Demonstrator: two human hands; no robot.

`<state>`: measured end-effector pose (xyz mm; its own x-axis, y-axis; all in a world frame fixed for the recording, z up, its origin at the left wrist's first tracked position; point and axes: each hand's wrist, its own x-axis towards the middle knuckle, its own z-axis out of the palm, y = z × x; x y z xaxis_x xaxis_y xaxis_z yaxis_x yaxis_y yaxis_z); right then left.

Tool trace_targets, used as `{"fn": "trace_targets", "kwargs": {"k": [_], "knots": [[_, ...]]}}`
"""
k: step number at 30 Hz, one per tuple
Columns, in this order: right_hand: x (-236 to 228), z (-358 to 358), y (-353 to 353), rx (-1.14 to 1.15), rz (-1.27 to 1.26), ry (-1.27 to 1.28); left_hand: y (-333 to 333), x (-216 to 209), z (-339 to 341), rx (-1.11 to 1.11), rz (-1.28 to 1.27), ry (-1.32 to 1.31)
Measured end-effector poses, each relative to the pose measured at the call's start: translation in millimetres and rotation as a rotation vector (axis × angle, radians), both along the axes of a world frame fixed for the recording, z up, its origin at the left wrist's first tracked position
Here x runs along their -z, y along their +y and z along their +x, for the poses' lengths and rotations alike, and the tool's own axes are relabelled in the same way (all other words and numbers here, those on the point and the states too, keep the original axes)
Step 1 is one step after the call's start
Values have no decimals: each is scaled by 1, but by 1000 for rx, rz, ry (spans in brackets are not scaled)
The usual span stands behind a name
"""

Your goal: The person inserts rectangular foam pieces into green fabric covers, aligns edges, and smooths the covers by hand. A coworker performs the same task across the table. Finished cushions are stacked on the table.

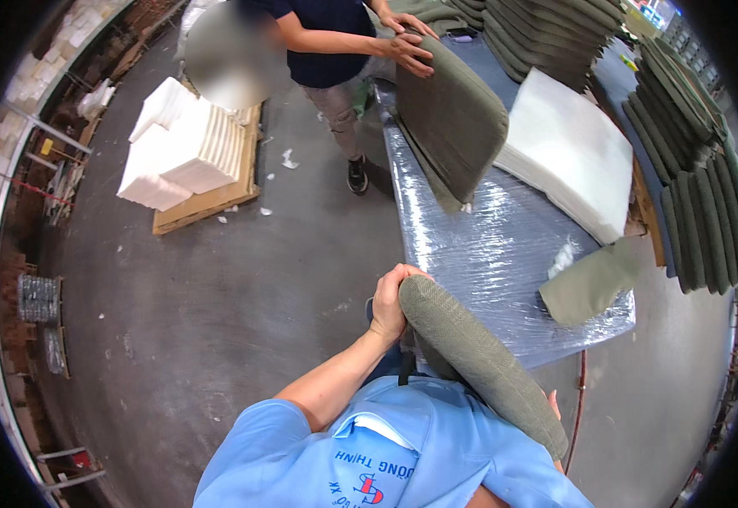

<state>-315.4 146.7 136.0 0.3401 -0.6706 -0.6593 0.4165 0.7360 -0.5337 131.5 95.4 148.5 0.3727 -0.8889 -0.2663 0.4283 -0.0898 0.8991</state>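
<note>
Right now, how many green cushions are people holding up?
2: the nearer cushion, between the wearer's left hand and mostly hidden right hand; the farther cushion, in the co-worker's hands above the plastic-wrapped table. Another could be hidden behind either.

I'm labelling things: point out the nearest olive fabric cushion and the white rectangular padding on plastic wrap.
Olive fabric cushion (pixel 484 367): head view, upward-facing edge.
White rectangular padding (pixel 572 151): head view, top face.

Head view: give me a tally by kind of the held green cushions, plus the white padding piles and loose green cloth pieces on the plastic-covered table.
Held green cushions: 2
White padding pile: 1
Loose green cloth piece: 1
Total: 4
</note>
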Motion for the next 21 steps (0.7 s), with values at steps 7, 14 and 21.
{"fn": "trace_targets", "kwargs": {"k": [7,14,21], "knots": [[-44,12,-20,-636,60,435,12,14,-21,121,-65,-151],[-87,185,-115,-977,-640,178,26,-27,-29,168,-145,-294],[-97,321,-139,-869,-893,30,32,-41,-22,3,-179,-146]]}}
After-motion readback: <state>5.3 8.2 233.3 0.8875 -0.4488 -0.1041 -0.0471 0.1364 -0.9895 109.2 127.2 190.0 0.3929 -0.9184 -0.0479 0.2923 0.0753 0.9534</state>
